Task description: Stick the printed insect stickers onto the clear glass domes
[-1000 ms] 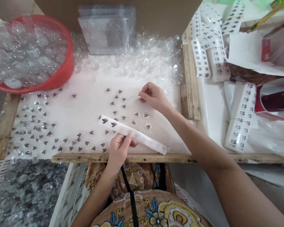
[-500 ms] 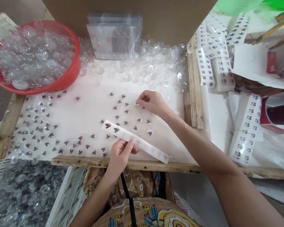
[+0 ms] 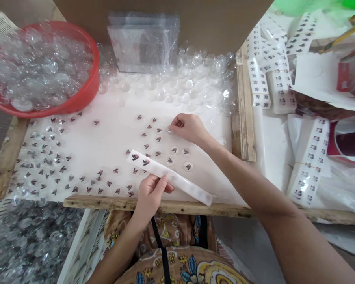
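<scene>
My left hand (image 3: 152, 193) pinches a white strip of stickers (image 3: 171, 176) slantwise above the white tabletop. Two dark-and-pink printed figures show at the strip's upper left end; the rest of it looks blank. Above and to the right, my right hand (image 3: 187, 128) is closed in a pinch low over the table. A small pale glint shows at its fingertips, but I cannot make out what they hold. Around it lie clear round pieces with printed figures, such as one clear disc (image 3: 187, 166) below the wrist. Several more printed pieces (image 3: 47, 161) are scattered at the left.
A red basin (image 3: 91, 88) heaped with clear pieces stands at the back left. Loose clear domes (image 3: 189, 84) lie along the back, before a wrapped clear package (image 3: 144, 49). Wooden rails (image 3: 245, 130) edge the table. Bundled sticker strips (image 3: 309, 165) lie at the right.
My right hand has shifted very slightly left, its fingertips still together. My left hand keeps the strip in nearly the same place. The view has tilted a little.
</scene>
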The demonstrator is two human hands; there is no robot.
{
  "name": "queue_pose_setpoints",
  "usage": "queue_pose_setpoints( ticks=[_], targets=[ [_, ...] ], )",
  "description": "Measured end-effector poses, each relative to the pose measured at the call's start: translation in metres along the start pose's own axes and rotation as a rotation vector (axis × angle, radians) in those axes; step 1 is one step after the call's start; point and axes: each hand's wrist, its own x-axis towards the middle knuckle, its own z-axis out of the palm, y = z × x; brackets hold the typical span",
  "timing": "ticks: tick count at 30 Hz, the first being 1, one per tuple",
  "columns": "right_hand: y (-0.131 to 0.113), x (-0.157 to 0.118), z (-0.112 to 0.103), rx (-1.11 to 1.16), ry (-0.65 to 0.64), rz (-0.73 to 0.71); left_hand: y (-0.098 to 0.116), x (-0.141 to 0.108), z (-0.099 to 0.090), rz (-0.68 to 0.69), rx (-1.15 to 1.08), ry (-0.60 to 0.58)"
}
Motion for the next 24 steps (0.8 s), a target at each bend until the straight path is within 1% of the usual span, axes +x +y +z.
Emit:
queue_pose_setpoints(
  ticks=[4, 7, 9, 11, 13, 14, 16, 18, 19, 20, 22, 24],
  targets=[
    [-0.003, -0.003, 0.007, -0.156, 0.064, -0.083, 0.001, 0.000, 0.000, 0.007, -0.014, 0.001],
    [-0.005, -0.011, 0.012, -0.249, 0.108, -0.143, 0.000, 0.001, 0.000, 0.011, -0.034, 0.000],
    [-0.006, -0.019, 0.015, -0.234, 0.065, -0.142, -0.002, 0.001, 0.000, 0.021, -0.040, 0.005],
    [-0.004, -0.030, 0.015, -0.169, -0.010, -0.129, -0.004, 0.001, 0.000, 0.034, -0.043, 0.011],
    [-0.001, -0.040, 0.009, -0.107, -0.045, -0.126, -0.006, 0.001, -0.001, 0.045, -0.057, 0.018],
    [0.002, -0.044, 0.003, -0.097, -0.027, -0.127, -0.006, 0.001, -0.002, 0.049, -0.069, 0.021],
    [0.011, -0.048, -0.014, -0.148, 0.090, -0.125, -0.007, 0.001, -0.003, 0.056, -0.102, 0.029],
    [0.022, -0.048, -0.032, -0.282, 0.247, -0.086, -0.008, 0.001, -0.004, 0.056, -0.135, 0.048],
    [0.027, -0.047, -0.039, -0.360, 0.299, -0.054, -0.008, 0.001, -0.004, 0.056, -0.148, 0.061],
    [0.032, -0.047, -0.044, -0.428, 0.321, -0.025, -0.008, 0.002, -0.004, 0.053, -0.157, 0.075],
    [0.039, -0.049, -0.047, -0.504, 0.287, 0.001, -0.007, 0.004, -0.003, 0.048, -0.162, 0.096],
    [0.040, -0.052, -0.042, -0.503, 0.223, -0.043, -0.004, 0.006, -0.001, 0.046, -0.156, 0.098]
  ],
)
